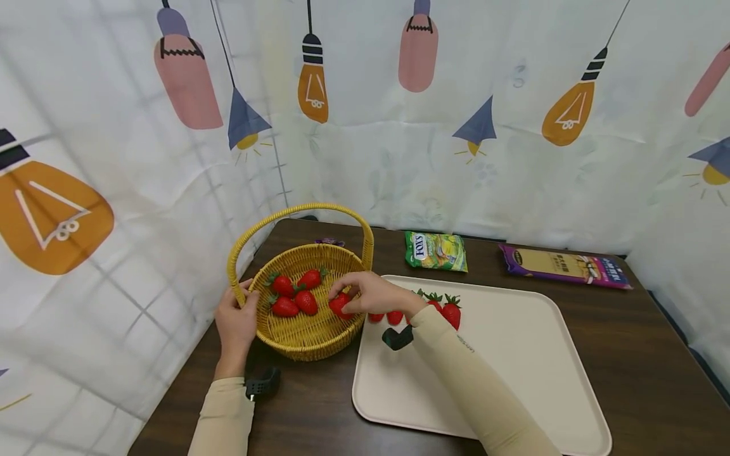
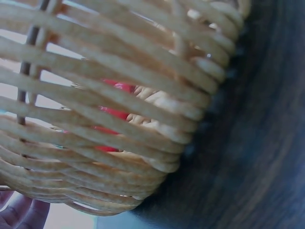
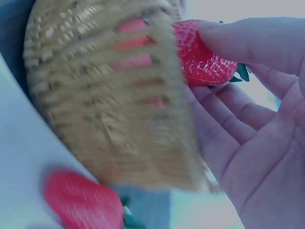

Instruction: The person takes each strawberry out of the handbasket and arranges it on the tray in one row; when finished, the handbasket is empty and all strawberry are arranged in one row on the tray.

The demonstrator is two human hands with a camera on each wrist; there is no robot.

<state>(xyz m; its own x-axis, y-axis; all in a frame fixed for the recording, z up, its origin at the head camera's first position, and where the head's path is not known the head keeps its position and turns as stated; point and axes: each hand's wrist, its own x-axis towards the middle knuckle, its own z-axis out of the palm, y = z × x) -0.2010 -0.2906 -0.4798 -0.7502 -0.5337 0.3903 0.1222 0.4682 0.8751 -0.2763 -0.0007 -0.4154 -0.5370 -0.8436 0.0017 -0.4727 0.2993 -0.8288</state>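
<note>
A yellow woven basket [image 1: 310,347] with a tall arched handle stands on the table, several red strawberries [image 1: 305,302] lying inside. At its left side, near the foot of the handle, my left hand [image 1: 236,320] grips the rim. My right hand [image 1: 373,294] pinches another strawberry [image 1: 339,305] between thumb and fingers, just inside the right part of the basket. In the right wrist view this held strawberry [image 3: 205,57] shows its green leaves towards the palm. The left wrist view is mostly filled by the basket's woven wall [image 2: 109,114], with fingertips [image 2: 24,212] at the lower left corner.
Right of the basket lies a beige tray [image 1: 513,354] holding several strawberries [image 1: 451,313], partly hidden by my right arm. Behind it are a green candy bag [image 1: 436,251] and a long purple packet [image 1: 564,266]. A small purple wrapper [image 1: 329,242] lies behind the basket. A printed curtain [image 1: 365,158] hangs behind.
</note>
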